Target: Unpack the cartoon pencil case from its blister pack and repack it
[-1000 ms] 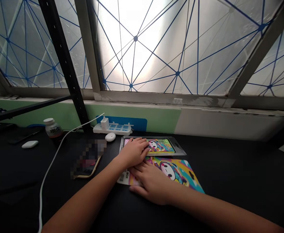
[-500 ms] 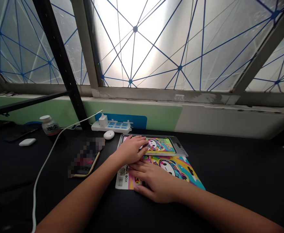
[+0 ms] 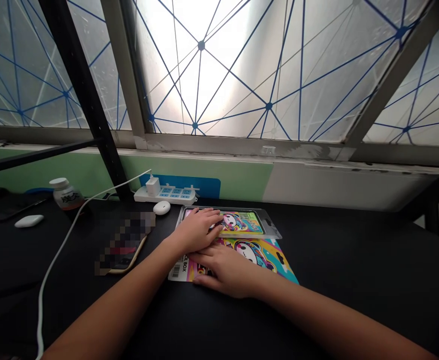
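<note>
Whole scene shifted slightly left in view since half second ago. White-capped plastic bottle (image 3: 66, 195) at left, toward back edge of black desk (image 3: 354, 250). White oblong power strip (image 3: 174, 195) along back edge. Left hand (image 3: 194, 231) flat on clear rectangular plastic pack (image 3: 244, 223) near back edge, fingers slightly parted. Right hand (image 3: 227, 270) laid on multicoloured printed card (image 3: 255, 252) just in front of pack, fingers together, thumb apart.

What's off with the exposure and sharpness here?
Head view: backlit, the window blown out around its middle; head view: desk very dark, shadows hard to separate; head view: window frame slants, probably wide-angle distortion; head view: blocky pixelation over the flat item, detail lost; head view: left hand and right hand show no obvious motion blur.
</note>
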Demonstrator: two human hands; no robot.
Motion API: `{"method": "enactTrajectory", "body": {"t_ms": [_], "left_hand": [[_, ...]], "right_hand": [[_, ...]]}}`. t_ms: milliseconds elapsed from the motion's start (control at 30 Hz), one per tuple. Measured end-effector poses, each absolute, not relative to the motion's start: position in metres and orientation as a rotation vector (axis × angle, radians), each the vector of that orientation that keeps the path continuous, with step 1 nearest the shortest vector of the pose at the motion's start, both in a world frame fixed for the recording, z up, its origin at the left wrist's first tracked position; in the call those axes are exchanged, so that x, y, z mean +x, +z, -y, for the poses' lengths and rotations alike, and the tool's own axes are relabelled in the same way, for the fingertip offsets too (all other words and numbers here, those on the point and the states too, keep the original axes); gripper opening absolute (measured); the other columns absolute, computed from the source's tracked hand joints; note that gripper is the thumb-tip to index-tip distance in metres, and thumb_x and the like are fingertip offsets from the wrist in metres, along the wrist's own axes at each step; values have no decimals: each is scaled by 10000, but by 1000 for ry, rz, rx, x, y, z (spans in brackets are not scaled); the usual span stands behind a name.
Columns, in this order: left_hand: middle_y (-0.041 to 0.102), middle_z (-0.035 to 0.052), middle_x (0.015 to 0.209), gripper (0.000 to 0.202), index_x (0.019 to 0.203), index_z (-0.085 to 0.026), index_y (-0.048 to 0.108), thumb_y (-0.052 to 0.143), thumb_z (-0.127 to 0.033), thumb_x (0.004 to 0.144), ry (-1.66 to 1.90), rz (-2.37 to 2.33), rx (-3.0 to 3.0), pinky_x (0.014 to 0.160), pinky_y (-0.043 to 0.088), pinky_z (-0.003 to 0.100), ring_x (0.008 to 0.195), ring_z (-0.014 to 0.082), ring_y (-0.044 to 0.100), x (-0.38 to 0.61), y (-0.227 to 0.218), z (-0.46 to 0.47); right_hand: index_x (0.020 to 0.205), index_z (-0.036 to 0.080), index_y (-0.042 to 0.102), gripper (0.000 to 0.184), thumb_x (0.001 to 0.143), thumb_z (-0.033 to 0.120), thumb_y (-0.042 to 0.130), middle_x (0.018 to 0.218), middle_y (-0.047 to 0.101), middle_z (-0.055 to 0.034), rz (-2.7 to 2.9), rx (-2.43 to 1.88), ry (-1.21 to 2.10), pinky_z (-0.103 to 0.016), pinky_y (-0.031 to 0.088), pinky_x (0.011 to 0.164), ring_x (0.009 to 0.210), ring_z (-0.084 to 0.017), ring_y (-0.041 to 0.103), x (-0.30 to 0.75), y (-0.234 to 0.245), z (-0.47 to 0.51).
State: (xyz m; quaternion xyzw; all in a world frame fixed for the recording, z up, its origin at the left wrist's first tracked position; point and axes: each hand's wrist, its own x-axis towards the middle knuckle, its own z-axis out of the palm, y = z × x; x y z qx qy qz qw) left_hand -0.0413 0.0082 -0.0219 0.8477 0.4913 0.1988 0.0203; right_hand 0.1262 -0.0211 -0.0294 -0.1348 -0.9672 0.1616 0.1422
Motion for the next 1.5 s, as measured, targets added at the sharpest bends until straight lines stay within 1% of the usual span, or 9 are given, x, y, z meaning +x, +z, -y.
{"method": "enactTrajectory", "body": {"t_ms": [100, 233, 333, 467, 800, 1000, 1233, 1367, 1500], "left_hand": [[580, 58, 1440, 369, 1326, -264, 605, 443, -374, 1014, 626, -1543, 2628, 1148, 315, 504, 1376, 263, 469, -40, -21, -6], [550, 75, 1467, 352, 1285, -247, 625, 439, -376, 1015, 722, -1620, 2628, 1163, 282, 531, 1395, 273, 439, -40, -18, -3], [587, 80, 1425, 355, 1279, -233, 624, 439, -379, 1014, 785, -1690, 2630, 1155, 301, 508, 1344, 264, 490, -42, -15, -2], [613, 86, 1385, 398, 1304, -229, 600, 450, -443, 1004, 680, -1781, 2613, 1095, 369, 497, 1298, 285, 522, -48, -16, -4], [587, 94, 1400, 378, 1282, -229, 587, 427, -433, 1008, 611, -1802, 2603, 1062, 383, 492, 1286, 288, 509, -49, -24, -6], [583, 88, 1402, 413, 1340, -239, 541, 430, -452, 1004, 631, -1807, 2591, 1062, 379, 490, 1297, 289, 496, -50, -23, -6], [575, 94, 1413, 492, 1379, -251, 501, 416, -553, 999, 685, -1834, 2566, 1117, 302, 551, 1322, 300, 477, -48, -20, -3], [587, 106, 1400, 548, 1394, -231, 490, 483, -579, 971, 762, -1870, 2565, 1113, 300, 575, 1316, 316, 483, -54, -13, -4], [668, 113, 1267, 500, 1302, -217, 583, 626, -530, 914, 818, -1901, 2567, 1033, 408, 516, 1200, 325, 568, -65, -5, -6]], "right_hand": [[1054, 166, 699, 277, 1003, 298, 461, 1041, 731, -93, 2760, -317, 234, -357, 459, 956, 988, -229, 644, 127, -28, 23], [856, 198, 688, 354, 1011, 311, 391, 872, 703, -87, 2709, -482, -24, -372, 465, 864, 859, -226, 616, 138, -13, 9], [928, 195, 691, 334, 1012, 349, 407, 949, 685, -109, 2614, -919, -53, -394, 451, 876, 942, -255, 602, 161, -1, -21], [1044, 168, 700, 323, 951, 438, 548, 1039, 665, -140, 2562, -1188, 14, -393, 482, 825, 975, -289, 611, 198, 0, -68], [1206, 218, 675, 538, 821, 593, 671, 1161, 616, -131, 2712, -1280, 242, -402, 484, 898, 1111, -309, 579, 214, 4, -93], [1122, 229, 699, 516, 784, 618, 694, 1142, 599, -137, 2679, -1346, 146, -443, 474, 886, 1096, -337, 562, 209, 3, -94], [1048, 218, 671, 427, 771, 533, 750, 1183, 594, -137, 2593, -1282, -37, -478, 466, 899, 1115, -354, 540, 206, 2, -81], [1086, 195, 610, 438, 768, 442, 783, 1162, 623, -138, 2523, -1208, -101, -435, 481, 879, 1067, -329, 582, 206, 2, -66], [1054, 211, 579, 370, 782, 367, 776, 1031, 683, -100, 2476, -1134, -146, -431, 481, 864, 952, -310, 631, 206, 1, -54]]}}
